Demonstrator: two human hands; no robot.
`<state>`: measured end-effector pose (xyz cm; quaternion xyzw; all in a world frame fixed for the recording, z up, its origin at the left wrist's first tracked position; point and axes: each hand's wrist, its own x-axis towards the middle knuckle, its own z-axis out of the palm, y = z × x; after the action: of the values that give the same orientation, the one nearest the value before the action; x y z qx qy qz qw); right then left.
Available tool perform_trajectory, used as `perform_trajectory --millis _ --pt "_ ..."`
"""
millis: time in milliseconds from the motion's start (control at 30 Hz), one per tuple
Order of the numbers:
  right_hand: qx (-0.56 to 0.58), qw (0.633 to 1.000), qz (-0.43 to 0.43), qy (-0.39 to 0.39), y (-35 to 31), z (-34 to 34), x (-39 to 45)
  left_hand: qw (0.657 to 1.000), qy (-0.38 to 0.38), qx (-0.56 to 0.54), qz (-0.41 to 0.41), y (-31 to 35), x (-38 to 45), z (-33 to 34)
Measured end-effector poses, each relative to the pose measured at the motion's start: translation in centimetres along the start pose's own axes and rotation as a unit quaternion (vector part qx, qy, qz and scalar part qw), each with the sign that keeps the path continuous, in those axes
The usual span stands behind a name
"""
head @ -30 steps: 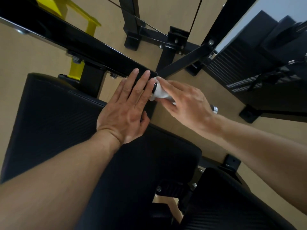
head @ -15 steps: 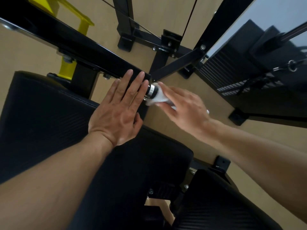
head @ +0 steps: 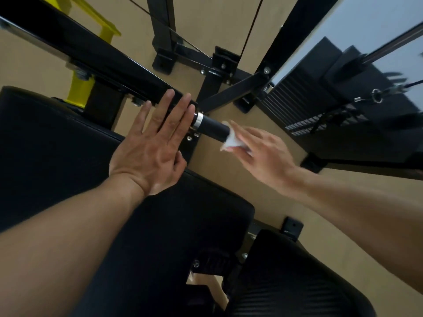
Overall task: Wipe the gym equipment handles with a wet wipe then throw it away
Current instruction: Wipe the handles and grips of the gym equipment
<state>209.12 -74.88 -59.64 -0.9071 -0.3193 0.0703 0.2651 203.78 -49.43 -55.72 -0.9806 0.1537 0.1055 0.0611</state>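
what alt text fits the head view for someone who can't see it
A person's right hand holds a white wet wipe at the outer end of a black machine handle. Their left hand lies flat, straight fingers against the black frame bar, above a black padded seat.

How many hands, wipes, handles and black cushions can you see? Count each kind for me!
Hands: 2, the left hand and the right hand
White wipes: 1, the wet wipe
Black handles: 1, the handle
Black cushions: 2, the big pad and the lower pad
Total: 6
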Motion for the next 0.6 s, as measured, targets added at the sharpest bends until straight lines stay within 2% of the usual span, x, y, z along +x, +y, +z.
perform_trajectory --millis 67,167,233,300,400,433,533,600 --pt "0.033 0.999 0.006 0.016 -3.3 0.6 3.7 1.000 -0.003 0.017 -0.008 0.2 0.0 0.0" --pt "0.055 0.997 0.047 -0.027 -4.8 0.2 4.1 0.999 -0.009 0.048 -0.021 0.3 0.0 -0.1" --pt "-0.004 0.997 0.056 -0.061 -3.1 -1.2 1.0 0.998 -0.019 0.046 -0.027 0.2 -0.1 -0.2" --pt "-0.067 0.985 0.107 -0.118 -1.4 -3.1 -1.6 0.998 -0.040 0.021 -0.035 0.2 -0.1 -0.7" --pt "-0.144 0.943 0.187 -0.233 -1.7 -4.8 -1.0 0.991 -0.078 -0.071 -0.081 2.0 -1.1 -2.8" --pt "-0.144 0.933 0.217 -0.249 -2.5 -5.3 -0.3 0.987 -0.079 -0.104 -0.097 3.1 -2.3 -3.5" --pt "-0.236 0.900 0.286 -0.230 -6.7 -6.2 -0.5 0.958 -0.023 -0.243 -0.153 7.4 -10.1 -4.5" --pt "-0.261 0.894 0.305 -0.201 -10.0 -5.9 -2.9 0.899 0.005 -0.384 -0.211 10.5 -17.6 -4.4"
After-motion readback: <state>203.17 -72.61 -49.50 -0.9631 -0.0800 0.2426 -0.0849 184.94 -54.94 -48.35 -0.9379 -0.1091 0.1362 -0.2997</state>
